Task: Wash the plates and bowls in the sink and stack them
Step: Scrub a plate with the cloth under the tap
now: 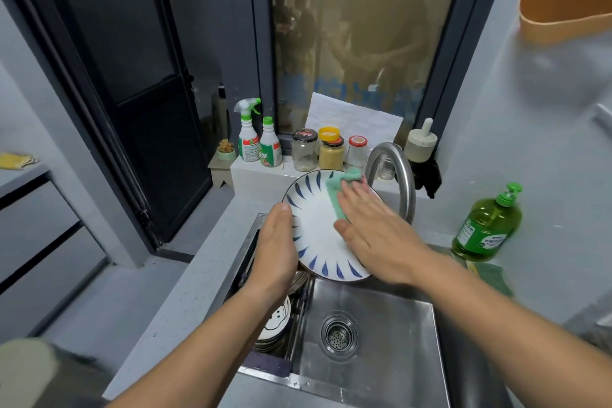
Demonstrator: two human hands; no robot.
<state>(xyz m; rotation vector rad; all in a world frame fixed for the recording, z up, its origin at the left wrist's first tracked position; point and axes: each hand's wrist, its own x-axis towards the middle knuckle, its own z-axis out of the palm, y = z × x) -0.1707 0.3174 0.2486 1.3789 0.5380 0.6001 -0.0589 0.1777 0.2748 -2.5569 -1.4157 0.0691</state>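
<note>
The plate [318,228], white with blue rim marks, is held tilted above the sink [390,325], in front of the faucet [405,182]; the left hand [276,248] grips its left rim; the right hand [377,232] lies spread, fingers straight, pressing a green cloth [337,189] against the plate's face; stacked dishes [275,328] lie in the left compartment; a green soap bottle [486,225] stands on the counter [437,237] at right.

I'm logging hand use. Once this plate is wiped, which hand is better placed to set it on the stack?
Probably left. The left hand grips the plate rim, and the stack sits beneath that arm in the left compartment; the right hand lies flat, pressing the cloth.
</note>
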